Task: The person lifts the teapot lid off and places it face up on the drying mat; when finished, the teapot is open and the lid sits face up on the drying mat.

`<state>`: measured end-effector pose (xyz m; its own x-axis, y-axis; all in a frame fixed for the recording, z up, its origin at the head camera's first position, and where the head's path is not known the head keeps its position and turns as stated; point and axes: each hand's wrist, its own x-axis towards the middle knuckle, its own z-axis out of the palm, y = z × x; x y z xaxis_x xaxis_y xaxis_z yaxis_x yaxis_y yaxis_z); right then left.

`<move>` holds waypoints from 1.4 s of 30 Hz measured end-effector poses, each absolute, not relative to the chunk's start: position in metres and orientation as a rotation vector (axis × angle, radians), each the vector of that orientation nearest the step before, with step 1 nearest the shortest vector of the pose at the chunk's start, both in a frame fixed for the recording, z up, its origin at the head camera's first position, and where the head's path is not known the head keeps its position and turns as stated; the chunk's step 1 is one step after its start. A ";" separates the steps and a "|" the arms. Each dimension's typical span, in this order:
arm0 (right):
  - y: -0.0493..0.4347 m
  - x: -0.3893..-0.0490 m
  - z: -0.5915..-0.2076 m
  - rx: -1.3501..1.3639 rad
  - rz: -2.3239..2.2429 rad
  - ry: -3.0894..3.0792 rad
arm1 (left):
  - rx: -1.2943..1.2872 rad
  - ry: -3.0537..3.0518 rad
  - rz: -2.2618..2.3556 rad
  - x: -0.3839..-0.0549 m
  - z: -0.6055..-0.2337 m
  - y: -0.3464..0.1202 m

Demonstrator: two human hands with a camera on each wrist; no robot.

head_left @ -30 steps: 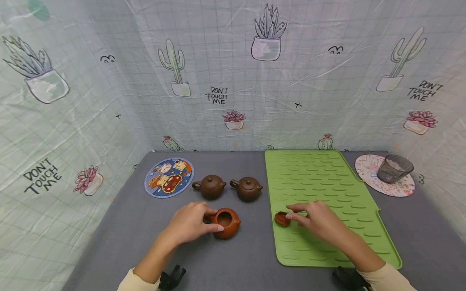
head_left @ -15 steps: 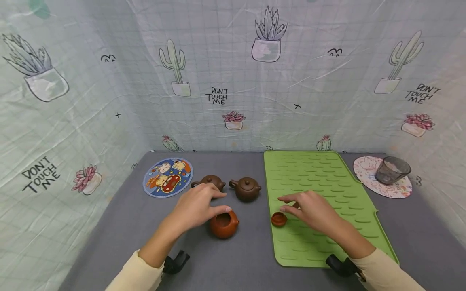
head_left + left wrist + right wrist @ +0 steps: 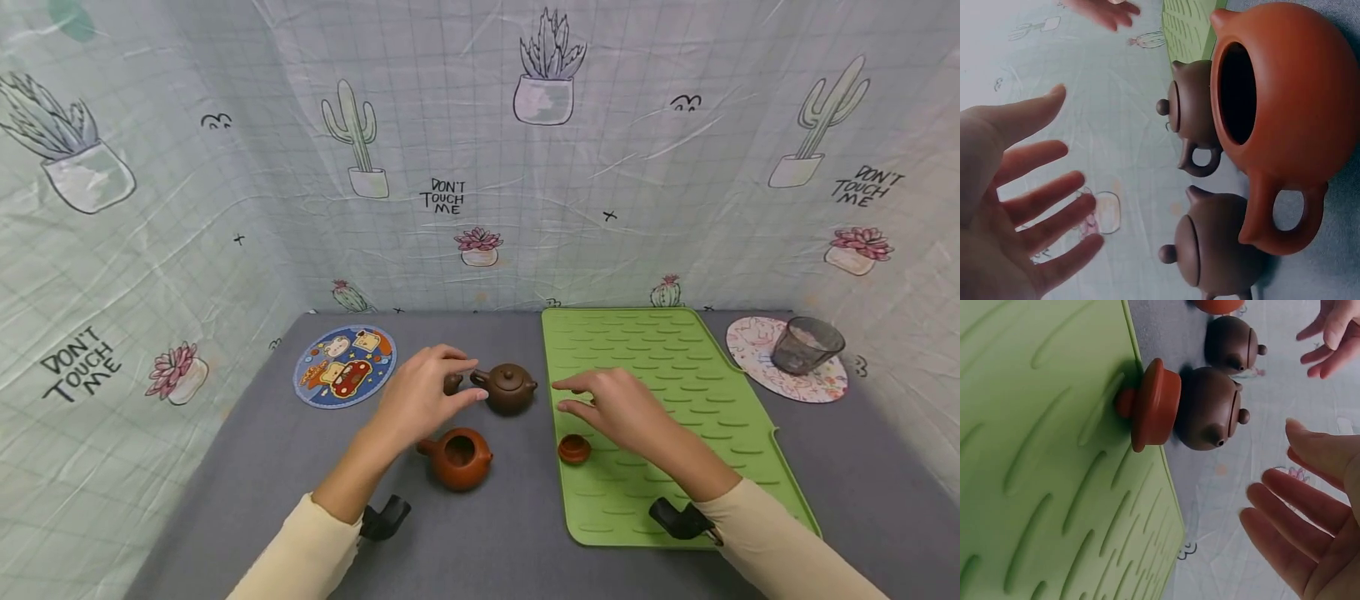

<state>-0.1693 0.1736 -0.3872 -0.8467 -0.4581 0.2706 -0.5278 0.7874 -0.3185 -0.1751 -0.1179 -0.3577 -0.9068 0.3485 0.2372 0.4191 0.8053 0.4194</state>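
My left hand (image 3: 423, 396) hovers with spread fingers, holding nothing, above and behind the orange-red clay teapot (image 3: 468, 477). That teapot sits lidless on the table, its dark mouth facing up in the head view. Its lid (image 3: 1159, 409) lies knob down on the left edge of the green mat (image 3: 637, 508). Just above the lid hovers my right hand (image 3: 622, 408), also holding nothing, fingers extended. Beyond stand two lidded brown teapots. The right one (image 3: 512, 392) shows whole; the left one (image 3: 1216, 240) is mostly covered by my left hand in the head view.
A round blue cartoon placemat (image 3: 345, 367) lies at the back left. At the back right, a dark see-through cup (image 3: 806, 346) stands on a pink-patterned round mat (image 3: 787, 385). A printed curtain (image 3: 480, 150) encloses the grey table (image 3: 510, 542).
My left hand has let go of the orange-red teapot and moved up and forward. My right hand has released the lid onto the green mat and lifted away, slightly left.
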 end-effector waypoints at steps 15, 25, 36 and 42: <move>0.153 -0.195 -0.395 0.866 0.458 -2.669 | -0.507 -2.782 -0.728 -0.194 -0.374 -0.099; 0.142 -0.206 -0.413 0.969 0.444 -2.699 | -0.474 -2.819 -0.783 -0.204 -0.394 -0.084; 0.130 -0.214 -0.424 1.045 0.445 -2.679 | -0.433 -2.874 -0.739 -0.206 -0.411 -0.073; 0.128 -0.216 -0.432 1.045 0.434 -2.682 | -0.422 -2.891 -0.653 -0.206 -0.419 -0.070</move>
